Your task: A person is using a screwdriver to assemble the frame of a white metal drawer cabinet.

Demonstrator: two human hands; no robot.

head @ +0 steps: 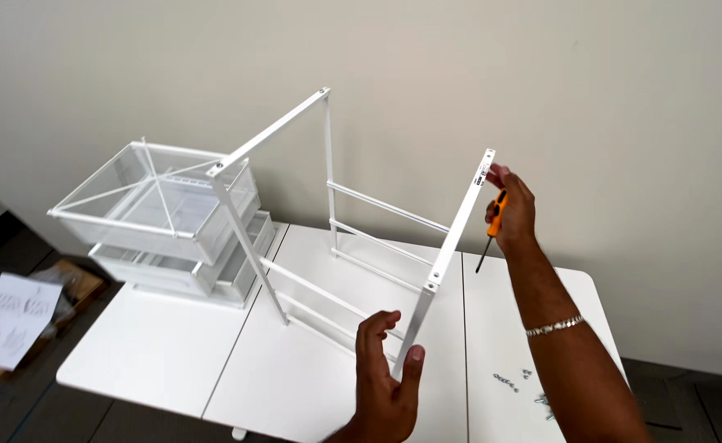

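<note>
On a white table by a beige wall, both hands grip a white frame, the right hand also pinching a screwdriver.

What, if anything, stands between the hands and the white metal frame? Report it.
Nothing visible does. The left hand already grips the lower part of the frame's near post, and the right hand, holding an orange-handled screwdriver, touches its top end. The mesh drawers stand off to the side.

Small screws too tiny to tell apart.
</note>
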